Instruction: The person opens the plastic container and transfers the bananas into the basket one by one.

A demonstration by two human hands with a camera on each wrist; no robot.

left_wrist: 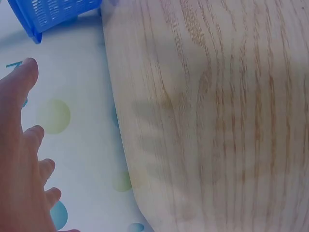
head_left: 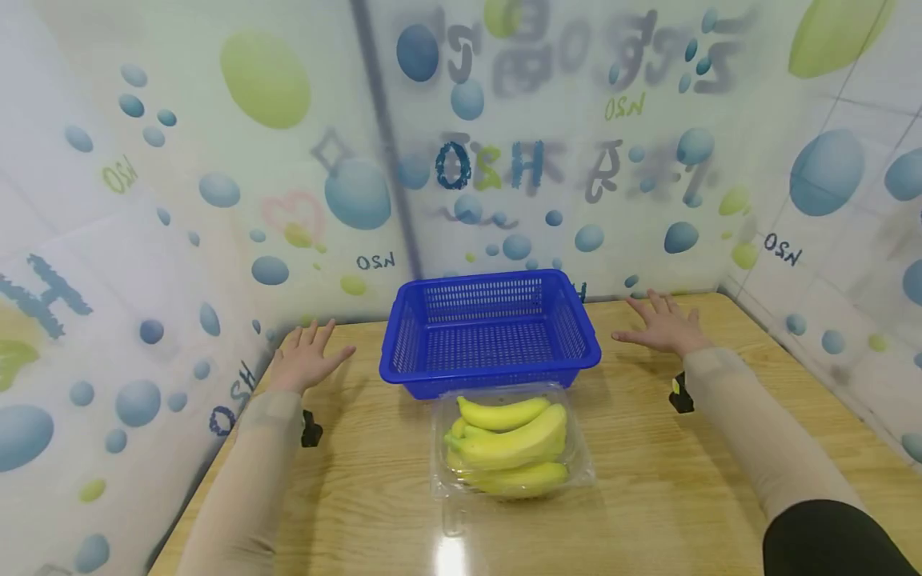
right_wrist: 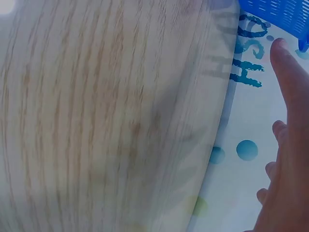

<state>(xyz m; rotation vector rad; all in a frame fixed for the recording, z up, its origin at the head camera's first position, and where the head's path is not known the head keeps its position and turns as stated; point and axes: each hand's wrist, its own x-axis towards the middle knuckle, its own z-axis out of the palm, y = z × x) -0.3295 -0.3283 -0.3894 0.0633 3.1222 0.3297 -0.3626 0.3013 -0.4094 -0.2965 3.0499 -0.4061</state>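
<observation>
A blue plastic basket (head_left: 490, 376) with slotted walls stands at the back middle of the table, and nothing lies in it. Right in front of it, a clear plastic clamshell box (head_left: 582, 468) holds several yellow bananas (head_left: 515, 444). My left hand (head_left: 306, 358) is spread with straight fingers to the left of the basket, apart from it. On the other side my right hand (head_left: 664, 326) is spread the same way, its thumb side toward the basket. Both hands hold nothing. The left wrist view shows the left thumb (left_wrist: 26, 72) near a basket corner.
The wooden table (head_left: 360, 496) runs back to a white curtain (head_left: 324, 144) printed with blue and green drops, which also closes in both sides. Small black devices (head_left: 311, 430) sit at both wrists. A light glare shows at the table's front.
</observation>
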